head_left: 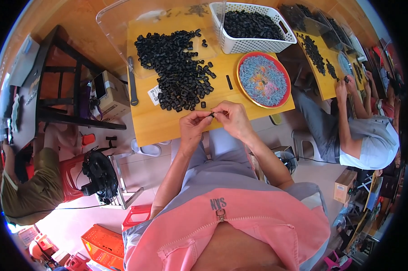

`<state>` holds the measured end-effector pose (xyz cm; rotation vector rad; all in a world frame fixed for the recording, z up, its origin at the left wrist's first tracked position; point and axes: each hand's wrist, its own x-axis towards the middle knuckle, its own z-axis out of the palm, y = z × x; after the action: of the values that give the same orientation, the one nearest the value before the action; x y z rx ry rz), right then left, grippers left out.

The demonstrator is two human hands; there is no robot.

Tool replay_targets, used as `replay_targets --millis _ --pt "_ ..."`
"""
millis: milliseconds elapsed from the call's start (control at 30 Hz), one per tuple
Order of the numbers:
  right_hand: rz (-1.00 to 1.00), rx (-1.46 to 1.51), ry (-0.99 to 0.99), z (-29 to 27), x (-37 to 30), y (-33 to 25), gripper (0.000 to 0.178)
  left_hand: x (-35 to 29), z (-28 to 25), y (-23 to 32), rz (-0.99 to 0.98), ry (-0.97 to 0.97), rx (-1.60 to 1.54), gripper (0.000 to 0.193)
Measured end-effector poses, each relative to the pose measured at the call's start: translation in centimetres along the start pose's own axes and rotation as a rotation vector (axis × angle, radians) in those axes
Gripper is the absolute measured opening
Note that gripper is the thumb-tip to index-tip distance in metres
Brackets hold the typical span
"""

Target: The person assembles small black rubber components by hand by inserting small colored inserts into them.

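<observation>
The yellow table (155,130) carries a heap of black cylinders (177,74), a white perforated basket (253,47) and a red-rimmed dish (288,81). At its near edge, left hand (193,126) and right hand (234,118), each grip pinched nearly closed, hold a small black piece (211,115).

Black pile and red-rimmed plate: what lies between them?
A thin black strip lies on the yellow table between the black pile and the red-rimmed plate, as the head view shows.
</observation>
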<state>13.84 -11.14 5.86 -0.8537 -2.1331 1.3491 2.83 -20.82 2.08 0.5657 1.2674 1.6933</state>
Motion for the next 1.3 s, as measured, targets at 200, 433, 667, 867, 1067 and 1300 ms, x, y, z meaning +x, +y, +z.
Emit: replay_targets --millis 200,433,667,867,1067,1300 --pt "-0.067 -0.092 0.086 0.5 0.0 0.5 0.009 0.2 0.3 -0.5 0.009 0.027 0.022 0.009" --pt "0.014 -0.039 -0.033 -0.6 -0.5 0.7 0.009 0.2 -0.1 0.4 -0.093 -0.066 0.077 0.007" --pt "-0.033 -0.067 0.039 -0.5 -0.7 0.5 0.010 0.4 0.7 0.0 -0.127 -0.063 0.150 0.007" --pt "-0.124 -0.107 0.104 0.2 -0.9 1.2 0.015 0.4 1.8 -1.2 0.103 0.090 0.358 0.002" --pt "-0.201 -0.156 0.159 1.6 -1.9 1.6 0.027 0.4 1.8 -1.8 -0.052 0.187 0.037 0.003" --pt "-0.252 -0.253 0.170 1.6 -1.7 2.3 0.030 0.5 1.8 -1.0 -0.165 0.191 0.016 0.005"
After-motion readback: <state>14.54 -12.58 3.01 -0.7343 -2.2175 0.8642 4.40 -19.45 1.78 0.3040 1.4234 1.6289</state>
